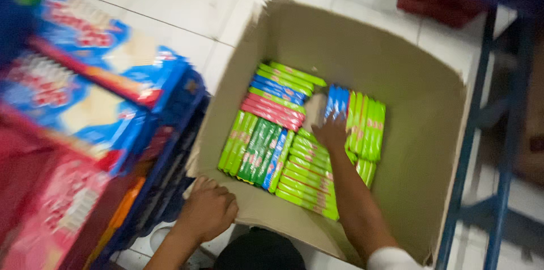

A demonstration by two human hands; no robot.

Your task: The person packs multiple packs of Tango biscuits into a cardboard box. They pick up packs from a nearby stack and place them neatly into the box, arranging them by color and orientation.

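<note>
Right hand reaches down into cardboard box, arm extended, fingers curled onto a blue packet standing among the packs; blur hides whether they clamp it. Left hand grips the box's near rim, fingers together. One box; packets mostly green, several blue, two red, exact count unclear.

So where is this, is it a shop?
Probably a shop's stockroom or a small grocery. A big cardboard box on the tiled floor holds rows of slim snack packs, and packaged goods are piled in crates beside it.
</note>
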